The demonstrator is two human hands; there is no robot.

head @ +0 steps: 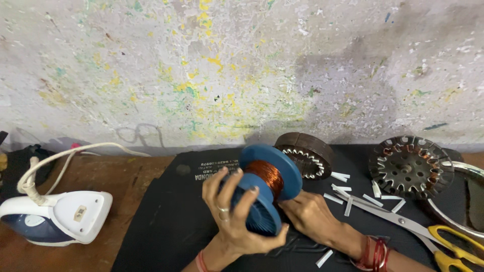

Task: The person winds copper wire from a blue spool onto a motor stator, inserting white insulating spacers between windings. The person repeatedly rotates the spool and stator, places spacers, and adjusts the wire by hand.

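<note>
Hands grip a blue spool (267, 189) of copper wire above a black mat (171, 221) on the desk: left hand (232, 216) wrapped around the near flange, right hand (312, 214) closed beneath it. Bare mat lies left, toward an iron (55, 216); stators (307, 153), paper strips (343, 194) and scissors (428, 234) crowd the right.

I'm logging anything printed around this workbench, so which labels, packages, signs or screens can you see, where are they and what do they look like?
Sticker: on the white and blue clothes iron, left; small, pale, roughly rectangular.
Printed lettering: on the black mat, above the left hand; white, upside down.
No packages, signs or screens show.
</note>
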